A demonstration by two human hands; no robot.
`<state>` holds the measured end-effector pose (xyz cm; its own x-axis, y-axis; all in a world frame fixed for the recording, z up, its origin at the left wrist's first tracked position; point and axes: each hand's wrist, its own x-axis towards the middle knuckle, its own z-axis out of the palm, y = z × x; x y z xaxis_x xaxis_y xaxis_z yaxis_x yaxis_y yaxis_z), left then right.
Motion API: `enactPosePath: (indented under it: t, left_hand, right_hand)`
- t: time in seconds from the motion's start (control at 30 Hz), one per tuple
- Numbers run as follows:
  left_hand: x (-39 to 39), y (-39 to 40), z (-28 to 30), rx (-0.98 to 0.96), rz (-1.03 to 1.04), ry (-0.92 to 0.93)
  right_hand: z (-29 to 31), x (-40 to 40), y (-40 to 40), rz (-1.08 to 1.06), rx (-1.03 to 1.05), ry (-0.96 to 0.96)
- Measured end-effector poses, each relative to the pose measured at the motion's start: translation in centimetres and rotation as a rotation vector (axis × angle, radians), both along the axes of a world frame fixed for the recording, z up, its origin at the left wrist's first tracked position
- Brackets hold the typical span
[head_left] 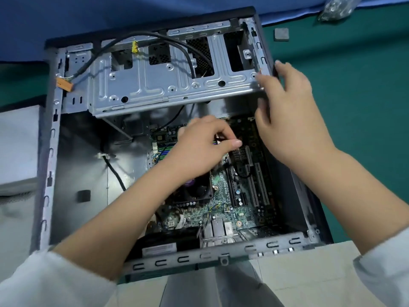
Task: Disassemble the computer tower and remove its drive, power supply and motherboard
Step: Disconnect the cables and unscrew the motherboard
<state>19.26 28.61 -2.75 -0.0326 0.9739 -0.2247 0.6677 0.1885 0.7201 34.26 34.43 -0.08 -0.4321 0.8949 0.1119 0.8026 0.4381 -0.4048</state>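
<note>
The computer tower (51, 151) lies open on its side on the table. Its green motherboard (221, 209) sits in the lower right of the case, with a black fan (194, 191) on it. A bare metal drive cage (155, 85) spans the top, and black cables (177, 44) loop over it. My left hand (199, 149) reaches over the board's upper part and pinches a small dark connector or cable there. My right hand (285, 111) grips the case's right wall near the drive cage, thumb inside and fingers outside.
A white box (17, 147) stands left of the case. A bag of small parts (338, 7) and a grey square pad (281, 34) lie at the back right on the green mat (354, 107). A blue cloth (66, 18) covers the far side.
</note>
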Motion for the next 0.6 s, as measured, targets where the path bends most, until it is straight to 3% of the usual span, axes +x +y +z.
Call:
enactPosePath:
  t: [0.1,0.23,0.3,0.43,0.5,0.6]
  left_hand:
    - [-1.5,-1.9,2.4,0.096,0.144,-0.157]
    - [-3.2,-3.6,5.9,0.098,0.432,-0.742]
    - [-3.9,-4.0,7.6,0.105,0.516,-1.007]
    - [-6.8,-4.8,11.0,0.132,0.677,-1.280]
    - [-9.4,-5.4,12.3,0.181,0.749,-1.409]
    - [-14.1,-6.5,13.5,0.167,0.984,-1.418]
  right_hand:
    - [0.3,0.1,-0.6,0.299,0.080,-0.125]
    - [1.4,-2.4,-3.0,0.499,-0.274,0.053]
    - [2.5,-4.8,-4.8,0.519,-0.487,0.221]
    - [4.7,-9.4,-7.3,0.431,-0.977,0.680]
    - [5.2,-11.0,-8.0,0.384,-1.037,0.692]
    - [5.5,-12.7,-8.7,0.362,-1.073,0.572]
